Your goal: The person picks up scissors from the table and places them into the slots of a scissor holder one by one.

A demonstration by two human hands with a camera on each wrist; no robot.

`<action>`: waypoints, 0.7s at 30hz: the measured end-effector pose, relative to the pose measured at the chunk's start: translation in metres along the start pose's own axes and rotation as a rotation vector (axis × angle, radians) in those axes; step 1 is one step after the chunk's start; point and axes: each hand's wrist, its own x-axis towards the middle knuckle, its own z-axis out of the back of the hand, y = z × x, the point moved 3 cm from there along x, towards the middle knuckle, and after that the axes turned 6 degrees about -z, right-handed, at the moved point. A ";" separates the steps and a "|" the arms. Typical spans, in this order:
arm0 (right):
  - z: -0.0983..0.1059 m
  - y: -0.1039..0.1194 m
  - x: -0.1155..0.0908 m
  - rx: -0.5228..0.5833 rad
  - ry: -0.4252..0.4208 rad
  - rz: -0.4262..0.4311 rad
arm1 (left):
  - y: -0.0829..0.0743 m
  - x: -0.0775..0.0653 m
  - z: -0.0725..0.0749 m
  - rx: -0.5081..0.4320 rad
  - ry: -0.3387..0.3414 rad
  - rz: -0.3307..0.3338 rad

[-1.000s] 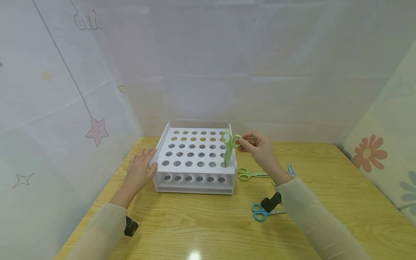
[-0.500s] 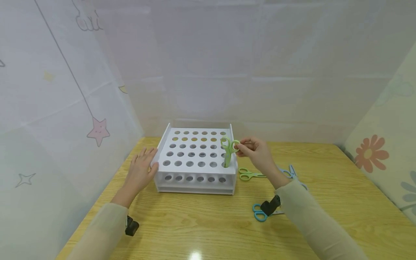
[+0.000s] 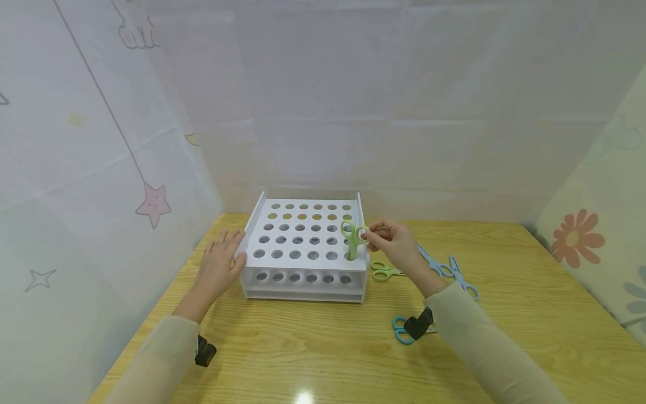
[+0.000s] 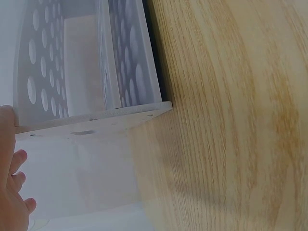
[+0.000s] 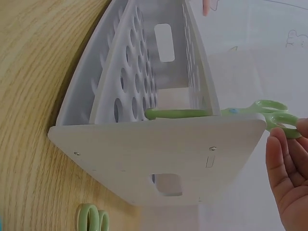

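Observation:
A white two-level rack [image 3: 305, 265] with rows of round holes stands on the wooden table. My right hand [image 3: 396, 242] pinches one handle loop of the light green scissors [image 3: 352, 242] between thumb and fingers. Those scissors stand nearly upright, blades down, in the front right hole of the top plate. In the right wrist view, the scissors' green blade end [image 5: 178, 113] runs below the top plate and reaches the holed lower shelf [image 5: 137, 72]. My left hand [image 3: 218, 261] rests at the rack's left side panel, fingers extended; its fingertips touch the panel edge in the left wrist view.
Right of the rack lie another pair of green scissors [image 3: 382, 274], partly behind my right arm, and two light blue pairs [image 3: 457, 276]. Nearer the front are teal-handled scissors [image 3: 402, 336], partly covered by the wrist camera [image 3: 419, 324]. A pale curtain [image 3: 323, 112] hangs behind the table.
My right hand has moved down and slightly left, lowering the green scissors deeper through the hole. The left hand holds its place at the rack's side.

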 end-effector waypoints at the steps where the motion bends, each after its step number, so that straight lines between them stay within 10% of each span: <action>1: 0.000 0.000 0.000 -0.005 0.002 -0.008 | 0.000 0.000 0.000 0.000 0.000 0.000; 21: -0.016 -0.011 -0.005 -0.011 0.059 -0.014 | -0.001 0.000 0.001 0.000 0.003 0.005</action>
